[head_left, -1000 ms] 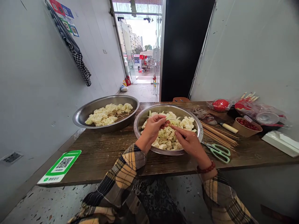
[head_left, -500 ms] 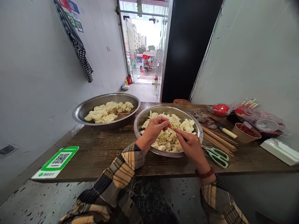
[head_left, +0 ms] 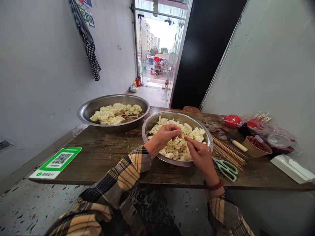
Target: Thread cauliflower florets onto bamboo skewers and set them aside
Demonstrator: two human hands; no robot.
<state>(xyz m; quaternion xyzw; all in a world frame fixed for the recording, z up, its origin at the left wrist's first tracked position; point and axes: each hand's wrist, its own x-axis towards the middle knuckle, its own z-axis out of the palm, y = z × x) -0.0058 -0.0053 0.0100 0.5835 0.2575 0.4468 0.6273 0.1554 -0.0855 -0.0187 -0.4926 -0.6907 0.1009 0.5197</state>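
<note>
Above a steel bowl [head_left: 145,131] of cut cauliflower [head_left: 178,147], my two hands work close together with a small gap between them. My left hand [head_left: 165,137] is closed in a pinch, thumb against fingers. Whatever sits in that pinch blends with the pale florets behind it. My right hand [head_left: 201,156], a red bead bracelet at its wrist, also pinches near the bowl's right side. What its fingertips hold, if anything, is too small to make out. Thin wooden skewers [head_left: 228,152] and green-handled scissors [head_left: 226,169] lie to the right of the bowl.
A second steel basin [head_left: 85,114] at the left holds cauliflower on skewers [head_left: 131,115]. On the right lie a knife [head_left: 238,145], a paper bowl of red contents [head_left: 258,146], plastic-wrapped items [head_left: 232,120] and a white tissue pack [head_left: 292,167]. A green QR card [head_left: 57,162] sits front left.
My hands have drawn slightly apart; before, their fingertips nearly met. The camera view has tilted and shifted a little.
</note>
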